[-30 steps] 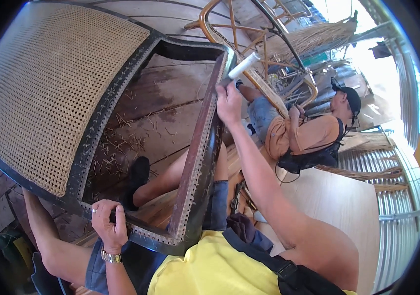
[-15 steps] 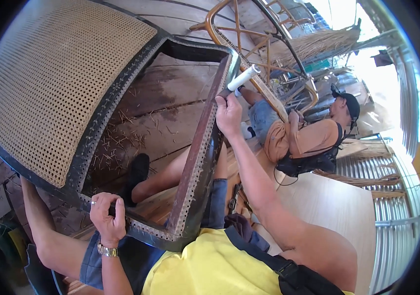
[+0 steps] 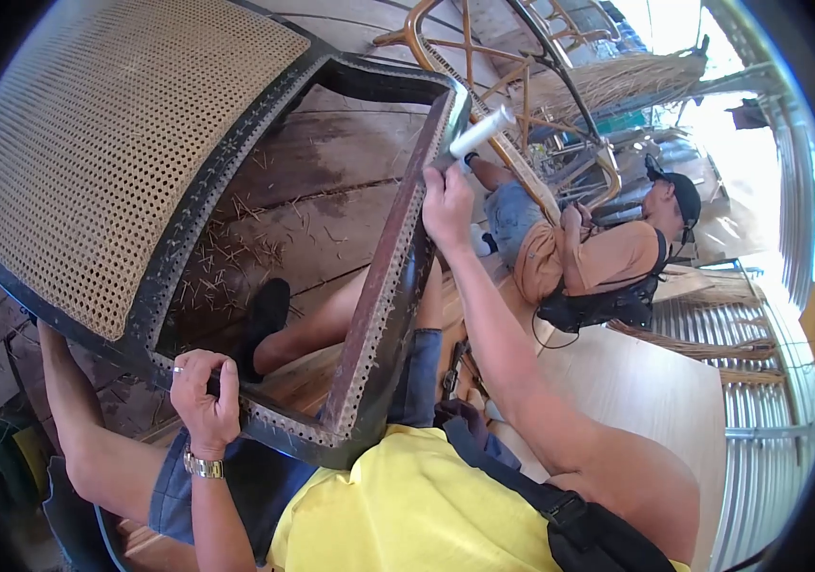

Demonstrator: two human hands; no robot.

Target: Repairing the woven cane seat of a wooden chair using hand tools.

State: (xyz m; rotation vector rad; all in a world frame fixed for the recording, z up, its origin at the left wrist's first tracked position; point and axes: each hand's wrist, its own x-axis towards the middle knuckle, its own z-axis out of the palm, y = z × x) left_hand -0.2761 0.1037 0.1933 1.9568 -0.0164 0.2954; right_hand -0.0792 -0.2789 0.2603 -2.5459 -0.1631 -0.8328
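A dark wooden chair frame (image 3: pixel 376 381) leans across my lap. Its seat opening is bare, lined with rows of small holes, while woven cane (image 3: pixel 131 143) fills the adjoining panel at the left. My left hand (image 3: pixel 205 400), wearing a ring and a metal watch, is curled over the near-left rail. At the far end of the right rail, my right hand (image 3: pixel 448 210) is closed, thumb and fingers together. A white cylindrical tool (image 3: pixel 482 132), blurred by motion, sticks out just above this hand and appears held in it; the part inside the fingers is hidden.
Cane scraps (image 3: pixel 236 248) litter the plank floor beneath the opening. At the right, another person (image 3: pixel 608 243) sits by a second, brown chair frame (image 3: pixel 469 81). Bundled cane strands (image 3: pixel 608 86) lie behind. A pale board (image 3: pixel 636 410) is beside my right arm.
My right hand and the white cylindrical tool appear slightly higher, and the tool is blurred. The chair frame has shifted a little upward in the view. My left hand stays on the rail.
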